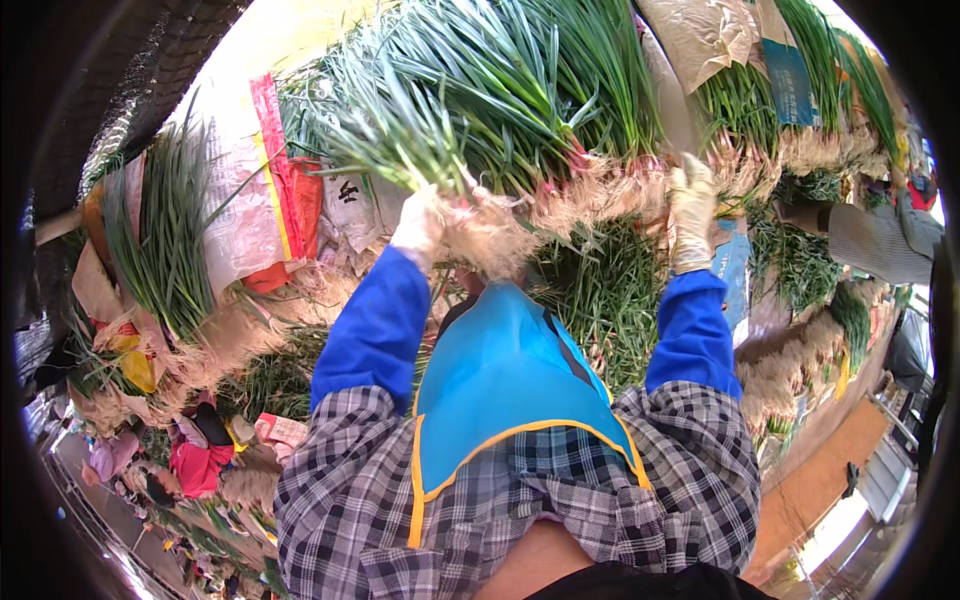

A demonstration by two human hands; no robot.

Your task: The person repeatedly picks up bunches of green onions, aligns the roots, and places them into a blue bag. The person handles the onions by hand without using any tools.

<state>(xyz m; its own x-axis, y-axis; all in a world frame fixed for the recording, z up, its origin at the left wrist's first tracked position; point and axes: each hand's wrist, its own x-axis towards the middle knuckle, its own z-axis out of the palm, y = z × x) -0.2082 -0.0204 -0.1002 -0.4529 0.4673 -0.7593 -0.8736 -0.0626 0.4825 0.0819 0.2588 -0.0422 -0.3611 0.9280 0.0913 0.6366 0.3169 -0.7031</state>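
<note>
My left hand [421, 225], in a pale glove, grips a bunch of green onions [427, 154] near its base. The leaves point up and away, and the thick, tangled roots [491, 232] hang over my blue apron [510, 360]. My right hand [691, 214], in a cream glove, is at the root end of a large row of green onions [525, 75] with reddish stem bases. A blurred grey strip [675, 97] runs up from its fingertips; whether the hand holds it cannot be told.
Woven sacks [232, 202] and more onions [161, 225] lie to the left. Loose green leaves [600, 285] cover the ground beyond my apron. At the right, another person's grey sleeve [885, 236] reaches in near covered bundles [739, 112]. A brown board [825, 487] lies at lower right.
</note>
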